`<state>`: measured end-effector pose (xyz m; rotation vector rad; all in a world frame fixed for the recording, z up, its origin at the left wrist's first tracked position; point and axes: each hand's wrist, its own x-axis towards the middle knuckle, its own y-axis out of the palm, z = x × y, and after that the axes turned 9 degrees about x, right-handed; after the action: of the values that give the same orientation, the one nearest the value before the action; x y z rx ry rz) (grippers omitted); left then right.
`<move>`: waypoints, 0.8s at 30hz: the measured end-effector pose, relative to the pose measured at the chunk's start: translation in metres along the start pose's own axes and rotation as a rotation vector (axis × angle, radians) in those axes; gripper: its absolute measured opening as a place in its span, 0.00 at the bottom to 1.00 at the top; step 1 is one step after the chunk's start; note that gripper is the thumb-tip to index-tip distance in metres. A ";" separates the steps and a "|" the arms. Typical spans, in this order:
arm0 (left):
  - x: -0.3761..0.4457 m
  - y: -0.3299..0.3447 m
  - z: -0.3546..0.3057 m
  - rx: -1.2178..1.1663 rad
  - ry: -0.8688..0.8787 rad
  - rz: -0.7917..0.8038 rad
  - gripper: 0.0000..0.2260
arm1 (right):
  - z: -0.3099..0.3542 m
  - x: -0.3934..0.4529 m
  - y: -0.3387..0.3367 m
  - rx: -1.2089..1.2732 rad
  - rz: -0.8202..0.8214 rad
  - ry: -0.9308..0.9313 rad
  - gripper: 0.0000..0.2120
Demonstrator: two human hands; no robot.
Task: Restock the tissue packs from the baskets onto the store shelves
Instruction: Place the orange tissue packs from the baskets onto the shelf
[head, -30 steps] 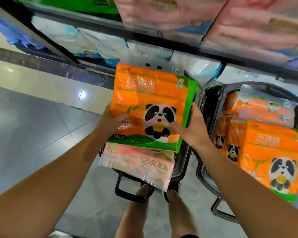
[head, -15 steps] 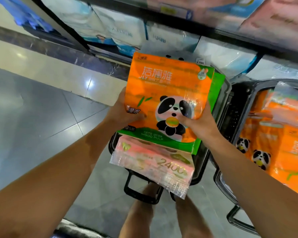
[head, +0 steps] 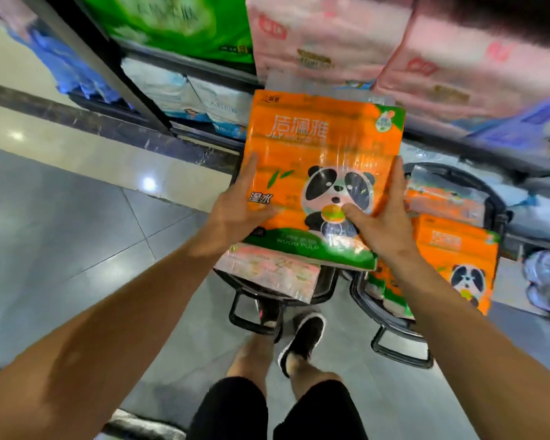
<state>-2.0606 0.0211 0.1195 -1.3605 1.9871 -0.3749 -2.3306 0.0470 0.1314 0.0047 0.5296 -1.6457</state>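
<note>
The left hand [head: 235,211] and the right hand [head: 385,214] each had a tight grip on the sides of an orange panda pack [head: 318,173], held up above the left basket [head: 254,315]. More packs waited in the right basket [head: 400,347], so lots was left. The shelves [head: 185,63] behind looked blurry, and no free spot could be made out.

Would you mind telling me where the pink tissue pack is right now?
In the head view it sits centre frame, on the left basket, directly beneath the orange panda pack and just below the left hand.
</note>
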 end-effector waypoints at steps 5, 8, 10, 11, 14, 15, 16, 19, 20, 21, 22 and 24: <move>-0.043 -0.018 -0.071 0.046 0.098 -0.053 0.47 | 0.059 -0.053 -0.050 -0.048 0.011 -0.074 0.61; -0.065 -0.024 -0.108 0.079 0.160 -0.059 0.51 | 0.081 -0.084 -0.082 -0.039 -0.026 -0.133 0.62; -0.078 -0.030 -0.133 0.091 0.191 -0.071 0.53 | 0.097 -0.103 -0.103 -0.064 -0.053 -0.164 0.62; -0.084 -0.033 -0.146 0.102 0.210 -0.079 0.53 | 0.105 -0.111 -0.113 -0.085 -0.073 -0.178 0.62; -0.101 -0.042 -0.188 0.141 0.279 -0.123 0.53 | 0.129 -0.130 -0.140 -0.125 -0.141 -0.243 0.63; -0.105 -0.046 -0.202 0.151 0.299 -0.138 0.53 | 0.137 -0.136 -0.148 -0.135 -0.163 -0.260 0.63; -0.109 -0.050 -0.214 0.163 0.310 -0.153 0.54 | 0.145 -0.140 -0.155 -0.147 -0.188 -0.272 0.63; -0.116 -0.065 -0.247 0.204 0.342 -0.193 0.53 | 0.169 -0.147 -0.172 -0.179 -0.255 -0.275 0.64; -0.117 -0.070 -0.255 0.216 0.357 -0.197 0.53 | 0.176 -0.148 -0.175 -0.186 -0.265 -0.274 0.64; -0.115 -0.075 -0.261 0.224 0.370 -0.199 0.52 | 0.184 -0.148 -0.178 -0.191 -0.266 -0.272 0.63; -0.114 -0.081 -0.267 0.225 0.382 -0.203 0.51 | 0.190 -0.146 -0.180 -0.193 -0.264 -0.270 0.63; -0.107 -0.091 -0.273 0.226 0.385 -0.211 0.50 | 0.204 -0.137 -0.183 -0.190 -0.259 -0.277 0.63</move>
<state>-2.1595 0.0413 0.4097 -1.4341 2.0250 -0.9936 -2.4201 0.1157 0.4161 -0.4420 0.4854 -1.8042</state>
